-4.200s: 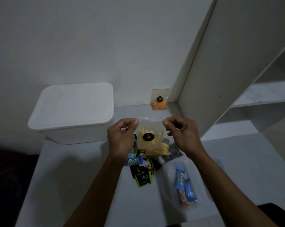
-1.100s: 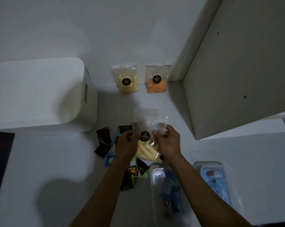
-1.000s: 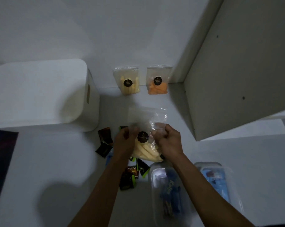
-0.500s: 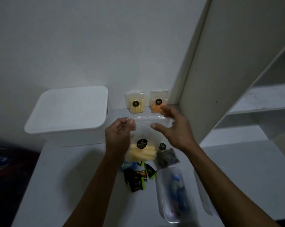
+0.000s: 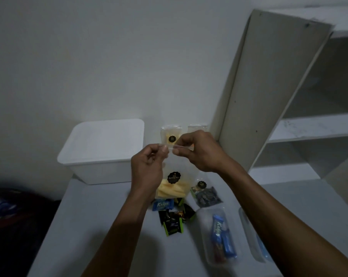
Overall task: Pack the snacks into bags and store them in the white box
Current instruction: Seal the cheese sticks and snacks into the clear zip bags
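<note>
Surface: grey. White box, lidded, at 10 o'clock. Clear bag of yellow sticks, centre, held upright above loose snacks. Left hand and right hand: fingers pinch bag's top edge.

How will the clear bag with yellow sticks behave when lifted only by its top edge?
The bag is thin film, so probably floppy. Its sticks sit at the bottom, so it likely hangs straight. It looks light: both hands merely pinch it.
</note>
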`<action>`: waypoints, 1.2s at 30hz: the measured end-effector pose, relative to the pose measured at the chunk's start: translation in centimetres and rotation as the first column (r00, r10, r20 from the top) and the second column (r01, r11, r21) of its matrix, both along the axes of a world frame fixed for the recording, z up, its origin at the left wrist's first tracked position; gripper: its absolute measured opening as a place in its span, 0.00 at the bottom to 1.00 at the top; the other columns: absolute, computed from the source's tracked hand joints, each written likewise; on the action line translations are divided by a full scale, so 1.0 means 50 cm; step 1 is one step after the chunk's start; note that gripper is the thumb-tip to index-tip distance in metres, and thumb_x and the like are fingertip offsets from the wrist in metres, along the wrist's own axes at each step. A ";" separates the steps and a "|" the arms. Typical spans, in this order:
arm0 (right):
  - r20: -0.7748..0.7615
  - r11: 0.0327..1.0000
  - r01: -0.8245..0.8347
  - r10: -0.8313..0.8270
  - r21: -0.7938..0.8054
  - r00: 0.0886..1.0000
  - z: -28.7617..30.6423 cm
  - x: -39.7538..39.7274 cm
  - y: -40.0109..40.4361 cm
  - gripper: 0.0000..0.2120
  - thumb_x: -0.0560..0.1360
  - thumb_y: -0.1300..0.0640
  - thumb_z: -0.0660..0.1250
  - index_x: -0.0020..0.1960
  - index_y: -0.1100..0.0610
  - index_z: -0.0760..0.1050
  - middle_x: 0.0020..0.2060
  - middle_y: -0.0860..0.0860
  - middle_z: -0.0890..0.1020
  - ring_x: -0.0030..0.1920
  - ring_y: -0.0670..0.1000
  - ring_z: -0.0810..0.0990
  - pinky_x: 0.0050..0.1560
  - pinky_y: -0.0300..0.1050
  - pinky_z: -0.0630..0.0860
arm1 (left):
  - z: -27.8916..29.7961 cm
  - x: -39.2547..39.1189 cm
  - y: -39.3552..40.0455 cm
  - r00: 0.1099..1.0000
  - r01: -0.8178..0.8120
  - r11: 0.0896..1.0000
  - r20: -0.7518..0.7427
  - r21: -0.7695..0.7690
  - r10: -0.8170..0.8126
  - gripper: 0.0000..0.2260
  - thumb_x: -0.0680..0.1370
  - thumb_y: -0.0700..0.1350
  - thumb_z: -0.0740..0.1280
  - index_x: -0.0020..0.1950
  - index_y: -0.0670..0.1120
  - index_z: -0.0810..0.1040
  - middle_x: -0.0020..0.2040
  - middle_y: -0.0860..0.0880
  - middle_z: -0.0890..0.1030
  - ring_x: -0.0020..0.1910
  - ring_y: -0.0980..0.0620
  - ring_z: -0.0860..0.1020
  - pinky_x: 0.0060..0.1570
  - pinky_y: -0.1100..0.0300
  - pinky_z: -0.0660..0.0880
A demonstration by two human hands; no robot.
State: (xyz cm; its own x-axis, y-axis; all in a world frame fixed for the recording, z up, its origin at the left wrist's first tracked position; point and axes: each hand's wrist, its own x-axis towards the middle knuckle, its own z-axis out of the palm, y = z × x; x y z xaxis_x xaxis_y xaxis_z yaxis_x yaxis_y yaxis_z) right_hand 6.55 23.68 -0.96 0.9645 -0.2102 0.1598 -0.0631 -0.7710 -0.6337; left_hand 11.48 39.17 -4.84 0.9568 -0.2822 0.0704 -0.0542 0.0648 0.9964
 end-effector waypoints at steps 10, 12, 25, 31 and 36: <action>0.019 1.000 0.005 -0.005 0.009 1.000 0.016 -0.007 0.014 0.07 0.73 0.45 0.72 0.46 0.48 0.83 0.43 0.43 0.85 0.48 0.44 0.82 0.52 0.52 0.79 | 0.004 0.003 0.014 0.998 -0.006 1.000 0.065 -0.013 0.006 0.05 0.78 0.44 0.70 0.42 0.51 0.82 0.40 0.47 0.83 0.44 0.51 0.80 0.53 0.41 0.78; 0.000 1.000 0.022 -0.022 0.006 1.000 0.019 -0.012 0.005 0.05 0.72 0.46 0.73 0.43 0.47 0.82 0.41 0.43 0.84 0.46 0.45 0.81 0.51 0.53 0.79 | 0.004 0.006 0.020 0.999 -0.008 0.999 0.034 -0.040 0.010 0.05 0.78 0.44 0.69 0.43 0.50 0.82 0.40 0.48 0.82 0.43 0.52 0.79 0.54 0.40 0.77; 0.000 0.983 0.076 -0.077 0.167 0.997 0.018 -0.036 0.001 0.07 0.72 0.50 0.75 0.42 0.54 0.83 0.38 0.46 0.84 0.42 0.45 0.81 0.43 0.44 0.76 | 0.018 0.009 0.019 1.000 -0.006 0.999 0.028 -0.045 0.007 0.05 0.75 0.39 0.71 0.41 0.47 0.83 0.36 0.51 0.82 0.35 0.61 0.79 0.39 0.69 0.76; 0.003 0.896 0.144 -0.160 0.420 0.987 0.013 -0.044 -0.011 0.06 0.69 0.52 0.77 0.41 0.54 0.84 0.42 0.48 0.86 0.47 0.49 0.83 0.49 0.45 0.77 | 0.019 0.022 0.024 0.999 -0.029 0.996 -0.044 -0.080 0.026 0.04 0.75 0.40 0.72 0.41 0.48 0.83 0.36 0.51 0.82 0.39 0.55 0.79 0.44 0.58 0.77; 0.035 0.776 0.131 -0.194 0.617 0.980 0.006 -0.046 -0.004 0.04 0.70 0.57 0.76 0.42 0.58 0.84 0.35 0.47 0.85 0.35 0.39 0.81 0.37 0.32 0.74 | 0.024 0.026 0.026 0.994 -0.029 0.994 -0.106 -0.108 0.018 0.05 0.75 0.40 0.72 0.41 0.48 0.83 0.36 0.52 0.83 0.40 0.54 0.79 0.49 0.53 0.78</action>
